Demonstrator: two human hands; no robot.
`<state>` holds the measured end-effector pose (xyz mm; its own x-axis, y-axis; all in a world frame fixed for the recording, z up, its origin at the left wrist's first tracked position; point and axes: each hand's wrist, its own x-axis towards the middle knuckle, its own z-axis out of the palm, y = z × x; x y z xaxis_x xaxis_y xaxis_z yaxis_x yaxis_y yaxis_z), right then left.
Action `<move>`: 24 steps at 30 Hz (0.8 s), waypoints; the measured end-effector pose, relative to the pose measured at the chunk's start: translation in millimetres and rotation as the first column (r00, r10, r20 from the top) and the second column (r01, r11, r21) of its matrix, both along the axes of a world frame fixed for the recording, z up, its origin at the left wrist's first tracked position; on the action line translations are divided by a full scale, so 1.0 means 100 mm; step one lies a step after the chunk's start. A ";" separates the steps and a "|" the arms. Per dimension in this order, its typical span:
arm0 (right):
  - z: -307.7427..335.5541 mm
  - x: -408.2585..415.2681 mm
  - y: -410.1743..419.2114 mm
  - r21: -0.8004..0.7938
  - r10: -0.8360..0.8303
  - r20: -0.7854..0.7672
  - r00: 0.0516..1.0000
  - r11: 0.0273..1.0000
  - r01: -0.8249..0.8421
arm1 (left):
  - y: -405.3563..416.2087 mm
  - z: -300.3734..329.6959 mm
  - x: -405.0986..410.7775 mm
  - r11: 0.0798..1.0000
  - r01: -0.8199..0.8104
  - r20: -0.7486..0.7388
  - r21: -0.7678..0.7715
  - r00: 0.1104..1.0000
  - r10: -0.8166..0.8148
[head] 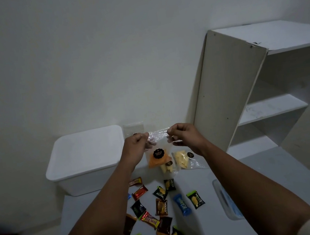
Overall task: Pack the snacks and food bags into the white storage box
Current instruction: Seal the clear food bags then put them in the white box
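A clear food bag [158, 153] with orange chips and a round black label hangs in the air. My left hand [134, 149] and my right hand [186, 138] pinch its top corners. The white storage box [83, 159] stands to the left on the table with its lid on. Two more clear bags of pale yellow chips [181, 161] lie just beyond the held bag. Several small snack packets [161, 205] in green, black, red and blue wrappers are scattered on the table between my forearms.
A white shelf unit [257, 89] stands at the right against the wall. A clear plastic container with blue contents [227, 201] sits at the table's right side. Another flat clear bag [133, 128] leans by the wall behind the box.
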<state>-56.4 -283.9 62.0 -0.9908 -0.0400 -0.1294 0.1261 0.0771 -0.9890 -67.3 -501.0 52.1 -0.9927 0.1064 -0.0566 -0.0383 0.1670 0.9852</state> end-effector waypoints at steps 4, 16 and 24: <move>0.01 0.02 -0.02 0.045 0.052 0.011 0.999 0.998 -0.052 | 0.04 0.00 0.03 0.999 0.028 -0.022 -0.030 0.999 -0.029; 0.01 0.01 -0.07 0.074 0.041 -0.023 0.999 0.996 -0.039 | 0.07 0.03 0.08 0.999 0.037 -0.012 -0.026 0.999 -0.037; 0.02 0.03 -0.09 0.130 0.057 -0.051 0.997 0.990 -0.050 | 0.11 0.03 0.10 0.997 0.066 -0.017 -0.047 0.998 -0.067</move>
